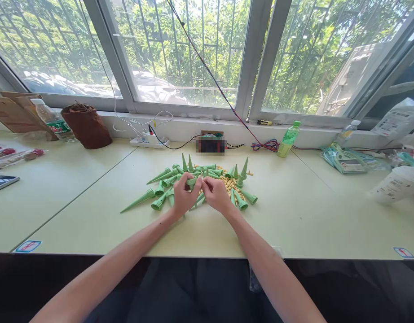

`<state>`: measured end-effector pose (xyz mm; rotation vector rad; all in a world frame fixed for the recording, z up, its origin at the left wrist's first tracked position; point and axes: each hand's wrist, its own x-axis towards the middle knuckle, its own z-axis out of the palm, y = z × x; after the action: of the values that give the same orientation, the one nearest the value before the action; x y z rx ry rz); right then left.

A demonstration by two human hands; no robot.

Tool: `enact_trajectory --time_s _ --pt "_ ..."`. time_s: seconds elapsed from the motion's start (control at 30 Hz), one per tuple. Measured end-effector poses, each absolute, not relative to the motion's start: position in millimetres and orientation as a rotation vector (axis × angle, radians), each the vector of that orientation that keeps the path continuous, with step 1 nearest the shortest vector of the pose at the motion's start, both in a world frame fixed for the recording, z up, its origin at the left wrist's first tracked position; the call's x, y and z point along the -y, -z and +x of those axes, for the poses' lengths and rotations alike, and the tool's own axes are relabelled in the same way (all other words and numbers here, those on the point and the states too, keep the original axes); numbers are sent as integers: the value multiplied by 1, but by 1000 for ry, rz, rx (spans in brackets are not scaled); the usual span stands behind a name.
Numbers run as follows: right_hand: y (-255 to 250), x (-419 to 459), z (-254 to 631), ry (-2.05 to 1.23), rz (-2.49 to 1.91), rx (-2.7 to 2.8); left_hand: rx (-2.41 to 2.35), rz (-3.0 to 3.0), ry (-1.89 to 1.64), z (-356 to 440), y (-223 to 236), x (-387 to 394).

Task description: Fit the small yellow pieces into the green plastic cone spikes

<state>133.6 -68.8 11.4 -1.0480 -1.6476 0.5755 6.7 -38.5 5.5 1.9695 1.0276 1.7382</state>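
My left hand (187, 197) is closed around a green plastic watering spike (191, 182), its wide ring-shaped end facing up between the fingers. Right beside it, my right hand (217, 193) pinches at the spike's edge, fingertips nearly touching those of the left. Whatever is in that pinch is too small or hidden to make out. Around both hands lie several more green spikes (139, 200), most on their sides, a few standing point up like the one at the right (243, 172). A heap of small yellow plastic pieces (230, 183) lies among them, just beyond my right hand.
Along the window sill side stand a brown bag (86, 125), a power strip (149, 141), a dark blurred device (211, 145) and a green bottle (289, 139). Plastic packets (345, 159) and a white cup (397, 184) are at the right. A phone (4, 183) lies far left.
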Motion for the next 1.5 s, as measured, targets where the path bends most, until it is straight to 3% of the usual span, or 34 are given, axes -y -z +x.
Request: enact_trajectory --time_s 1.07,1.5 --pt "-10 56 144 -557 -1079 1544 -678 1594 -1370 20 -22 27" --pt "-10 57 144 -843 -960 1494 -727 1600 -1338 20 -17 23"
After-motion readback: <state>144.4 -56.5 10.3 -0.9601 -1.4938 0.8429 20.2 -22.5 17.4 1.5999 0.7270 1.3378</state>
